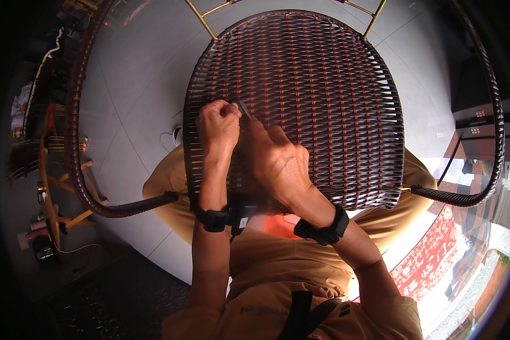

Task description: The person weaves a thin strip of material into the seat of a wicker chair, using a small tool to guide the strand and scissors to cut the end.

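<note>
A woven chair seat (323, 97) of dark brown strands with red ones between lies before me, over my legs. My left hand (219, 127) is above the left part of the weave, with its thumb and bent index finger pinched together at a thin dark piece (244, 110). The other end of this piece runs to the fingertips of my right hand (282, 161). Curled fingers of the right hand rest low over the weave, and their undersides are hidden. Whether the piece is a strand or a tool's tip, I cannot tell.
Wrapped armrest loops curve out at the left (73, 106) and right (495, 97). Gold-coloured metal rods (202, 19) rise at the seat's far edge. Wooden folding frames (51, 178) stand on the left. A red mat with writing (427, 255) lies at lower right.
</note>
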